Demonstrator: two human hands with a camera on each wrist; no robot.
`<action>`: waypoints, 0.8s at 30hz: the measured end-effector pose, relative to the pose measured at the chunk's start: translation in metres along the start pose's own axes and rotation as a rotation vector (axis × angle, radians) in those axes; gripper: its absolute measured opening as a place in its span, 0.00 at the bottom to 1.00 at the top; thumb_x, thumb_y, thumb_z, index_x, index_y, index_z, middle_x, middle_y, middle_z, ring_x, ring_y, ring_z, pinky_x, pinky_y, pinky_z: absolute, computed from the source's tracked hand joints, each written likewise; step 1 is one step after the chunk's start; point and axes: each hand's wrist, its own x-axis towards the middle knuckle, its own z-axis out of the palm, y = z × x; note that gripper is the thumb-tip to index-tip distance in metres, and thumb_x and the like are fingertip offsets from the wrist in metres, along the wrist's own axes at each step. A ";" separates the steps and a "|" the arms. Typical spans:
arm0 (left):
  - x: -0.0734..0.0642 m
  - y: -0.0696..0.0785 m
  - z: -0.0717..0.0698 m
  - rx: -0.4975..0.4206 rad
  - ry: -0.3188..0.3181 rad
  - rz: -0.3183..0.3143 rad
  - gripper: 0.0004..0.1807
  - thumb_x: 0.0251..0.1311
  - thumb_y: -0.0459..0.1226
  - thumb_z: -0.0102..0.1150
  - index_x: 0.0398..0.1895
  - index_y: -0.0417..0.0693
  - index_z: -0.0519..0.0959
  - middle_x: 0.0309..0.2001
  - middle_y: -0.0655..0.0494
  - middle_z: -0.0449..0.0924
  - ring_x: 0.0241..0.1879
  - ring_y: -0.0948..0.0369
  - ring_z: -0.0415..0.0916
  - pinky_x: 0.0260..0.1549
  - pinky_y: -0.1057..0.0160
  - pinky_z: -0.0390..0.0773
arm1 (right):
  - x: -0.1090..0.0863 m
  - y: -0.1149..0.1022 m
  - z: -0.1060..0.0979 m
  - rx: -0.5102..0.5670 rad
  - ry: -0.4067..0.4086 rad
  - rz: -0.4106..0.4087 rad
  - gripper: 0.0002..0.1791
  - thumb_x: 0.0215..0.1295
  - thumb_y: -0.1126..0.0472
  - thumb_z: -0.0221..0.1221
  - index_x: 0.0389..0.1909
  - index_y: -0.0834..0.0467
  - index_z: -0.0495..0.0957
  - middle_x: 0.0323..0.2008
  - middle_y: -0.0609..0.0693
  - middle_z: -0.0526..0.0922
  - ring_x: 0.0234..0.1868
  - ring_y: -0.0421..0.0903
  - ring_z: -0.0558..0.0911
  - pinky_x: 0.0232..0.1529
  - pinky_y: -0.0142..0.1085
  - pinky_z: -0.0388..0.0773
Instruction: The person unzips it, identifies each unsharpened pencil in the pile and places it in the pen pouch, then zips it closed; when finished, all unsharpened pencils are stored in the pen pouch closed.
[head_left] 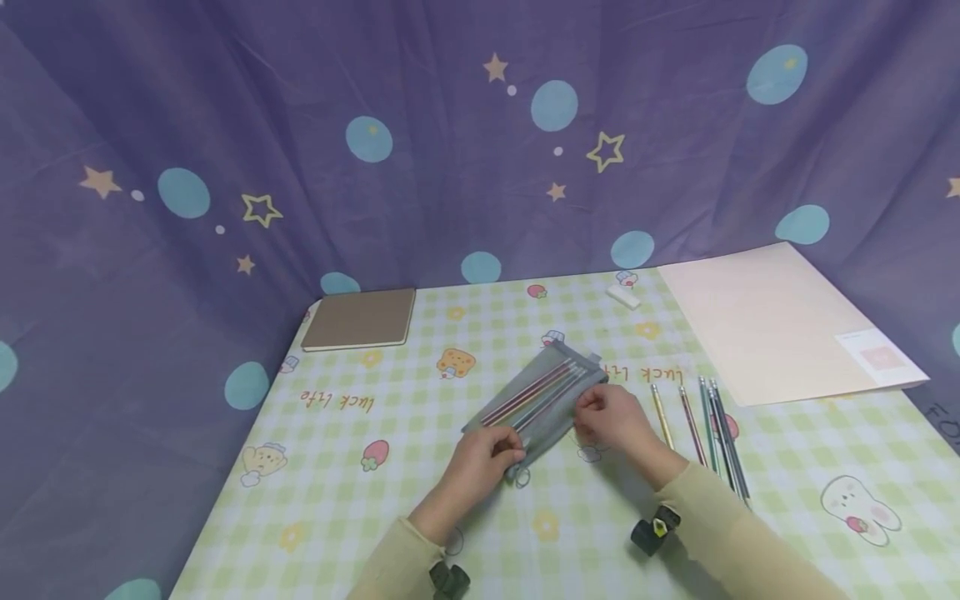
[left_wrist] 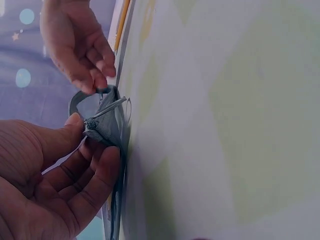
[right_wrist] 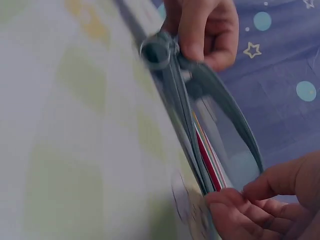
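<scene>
A grey mesh zip pouch (head_left: 557,427) lies slanted on the table, with several pencils (head_left: 528,396) inside showing through it. At its near left end my left hand (head_left: 483,462) pinches the corner between thumb and fingers. In the left wrist view the zipper end (left_wrist: 91,124) sits by that thumb. My right hand (head_left: 611,417) grips the right edge of the pouch with thumb and fingertips. Seen from the right wrist, the pouch's mouth gapes along this edge, and red and striped pencils (right_wrist: 207,155) are visible within.
Several loose pencils (head_left: 722,433) lie to the right of my right hand. At the back left is a brown notebook (head_left: 360,319). A white eraser (head_left: 623,297) lies at the back, beside a large pale sheet (head_left: 772,333). A purple curtain (head_left: 450,208) hangs behind the table.
</scene>
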 end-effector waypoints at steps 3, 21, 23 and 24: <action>0.000 0.001 -0.002 0.008 -0.007 -0.004 0.04 0.60 0.36 0.65 0.29 0.54 0.80 0.29 0.67 0.79 0.29 0.69 0.72 0.33 0.67 0.74 | -0.004 0.001 -0.016 -0.234 0.099 -0.085 0.05 0.58 0.67 0.59 0.35 0.61 0.79 0.26 0.49 0.82 0.25 0.44 0.78 0.28 0.39 0.74; -0.004 -0.002 -0.042 -0.110 -0.161 0.105 0.04 0.64 0.38 0.61 0.34 0.49 0.81 0.31 0.63 0.81 0.29 0.65 0.76 0.29 0.64 0.79 | -0.017 0.015 -0.058 -0.595 -0.096 -0.458 0.40 0.49 0.81 0.59 0.65 0.54 0.73 0.49 0.60 0.83 0.17 0.41 0.65 0.18 0.33 0.62; -0.004 -0.003 -0.046 -0.158 -0.179 0.084 0.04 0.65 0.38 0.60 0.34 0.47 0.81 0.31 0.61 0.81 0.31 0.63 0.77 0.30 0.60 0.81 | -0.017 0.017 -0.060 -0.599 -0.077 -0.512 0.35 0.51 0.79 0.62 0.61 0.53 0.77 0.48 0.57 0.84 0.17 0.41 0.68 0.19 0.33 0.65; -0.004 -0.003 -0.049 -0.179 -0.184 0.073 0.04 0.65 0.38 0.60 0.34 0.47 0.81 0.31 0.61 0.80 0.31 0.62 0.77 0.31 0.58 0.81 | -0.018 0.018 -0.061 -0.610 -0.060 -0.545 0.32 0.52 0.78 0.63 0.59 0.53 0.79 0.47 0.55 0.85 0.19 0.42 0.73 0.21 0.34 0.70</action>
